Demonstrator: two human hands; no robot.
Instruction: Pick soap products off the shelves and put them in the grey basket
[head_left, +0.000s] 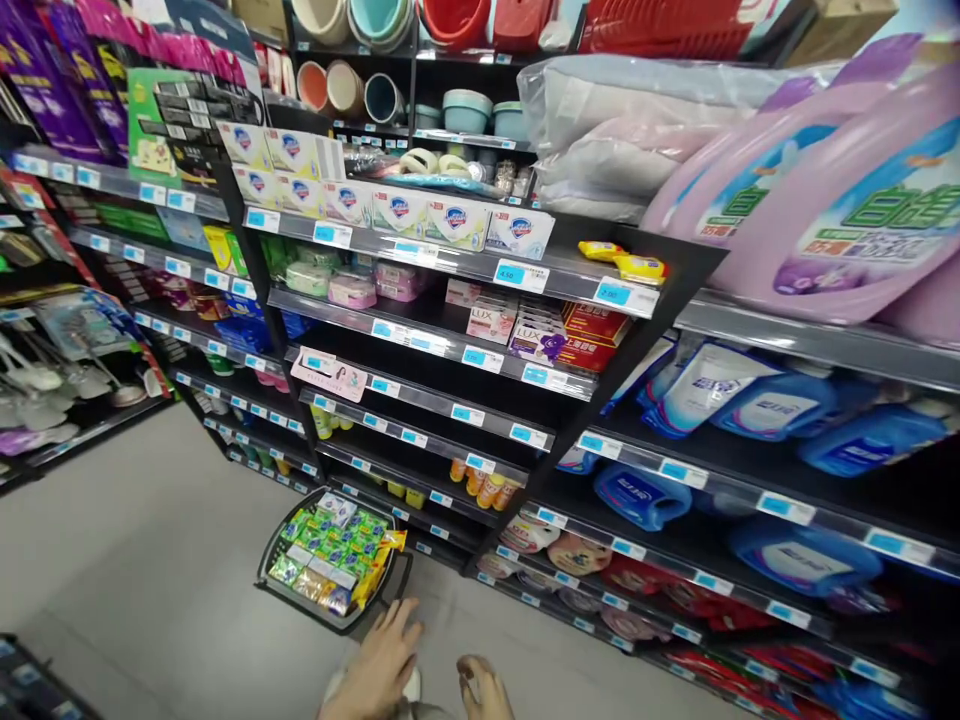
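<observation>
My left hand (382, 655) reaches forward over the floor at the bottom of the view, fingers stretched out and holding nothing. Just beyond its fingertips is a black shopping basket (341, 628) standing on the floor. Rows of mostly green soap packs (341, 535) fill it, with yellow packets (371, 580) along its right side. The basket's handle (401, 580) leans out to the right, close to my left fingers. To the right, my right hand (486, 690) hangs with loosely bent fingers apart, nothing visible in them; its lower part is cut off by the frame.
A shelf unit in front carries boxed soaps (454, 222), two yellow packets (622, 262) and LUX boxes (538, 338). Large pink detergent bottles (862, 220) and blue bottles (780, 405) stand on the right shelves. Grey floor (150, 560) stretches left, with a dark shelf corner (34, 685) at lower left.
</observation>
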